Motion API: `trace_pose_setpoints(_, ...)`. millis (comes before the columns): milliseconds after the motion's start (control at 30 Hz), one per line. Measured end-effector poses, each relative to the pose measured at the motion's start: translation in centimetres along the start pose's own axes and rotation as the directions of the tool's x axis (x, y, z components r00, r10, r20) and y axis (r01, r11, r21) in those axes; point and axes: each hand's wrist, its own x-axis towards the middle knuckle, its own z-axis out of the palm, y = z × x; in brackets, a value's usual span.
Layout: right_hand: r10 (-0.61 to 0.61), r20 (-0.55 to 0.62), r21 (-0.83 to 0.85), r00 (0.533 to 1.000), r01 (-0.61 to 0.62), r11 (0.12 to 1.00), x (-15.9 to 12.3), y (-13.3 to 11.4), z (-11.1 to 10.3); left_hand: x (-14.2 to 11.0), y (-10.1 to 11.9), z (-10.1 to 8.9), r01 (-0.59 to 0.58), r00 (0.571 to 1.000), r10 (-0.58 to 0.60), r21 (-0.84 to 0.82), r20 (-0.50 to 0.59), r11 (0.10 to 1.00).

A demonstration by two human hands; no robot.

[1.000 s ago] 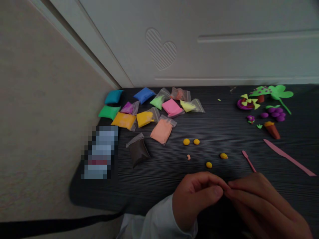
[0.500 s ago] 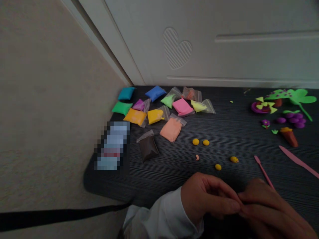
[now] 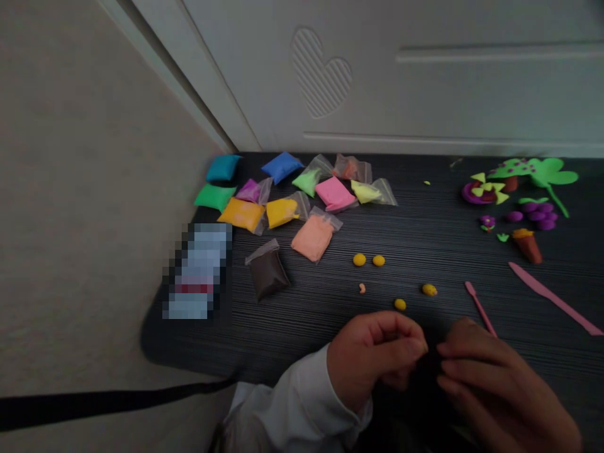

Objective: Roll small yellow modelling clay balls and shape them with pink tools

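My left hand (image 3: 372, 358) and my right hand (image 3: 495, 384) meet fingertip to fingertip low over the near edge of the dark table (image 3: 425, 251). Both hands have their fingers curled and pinched together around something small and dark that I cannot make out. Just beyond them lie several small yellow clay balls (image 3: 400, 304), one of them more oval (image 3: 429, 289), and a tiny peach clay bit (image 3: 362, 288). A thin pink modelling stick (image 3: 479, 307) lies beside my right hand.
Several small bags of coloured clay (image 3: 312, 238) lie at the table's far left, a brown one (image 3: 267, 272) nearest. Finished clay shapes (image 3: 519, 189) sit at far right. A pink plastic knife (image 3: 552, 297) lies right. A white door with a heart (image 3: 321, 72) stands behind.
My fingertips, pressed together a second ago, have parted slightly with a dark gap between them. The view shifted a little; nothing on the table moved.
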Motion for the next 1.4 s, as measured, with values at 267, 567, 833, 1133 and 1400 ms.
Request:
trace_pose_setpoints(267,0.076,-0.072,0.03,0.995,-0.074,0.997,-0.43,-0.11,0.23,-0.15,0.51,0.62,-0.093,0.995,0.087,-0.11,-0.056,0.99)
trace_pose_setpoints(567,0.126,-0.1,0.022,0.987,-0.125,0.992,-0.55,-0.13,0.37,-0.09,0.54,0.98,-0.145,0.986,0.139,-0.056,-0.088,0.988)
trace_pose_setpoints(833,0.153,-0.088,0.003,0.984,-0.153,0.988,-0.71,-0.09,0.49,0.02,0.17,0.75,-0.194,0.974,0.2,0.061,-0.106,0.979)
trace_pose_setpoints(1133,0.169,-0.101,-0.025,0.98,-0.172,0.985,-0.69,-0.12,0.45,-0.03,0.22,0.51,-0.175,0.978,0.185,0.1,-0.093,0.979)
trace_pose_setpoints(1400,0.164,-0.099,-0.007,0.981,-0.166,0.986,-0.58,-0.12,0.53,-0.05,0.1,0.47,-0.224,0.97,0.234,0.149,-0.059,0.963)
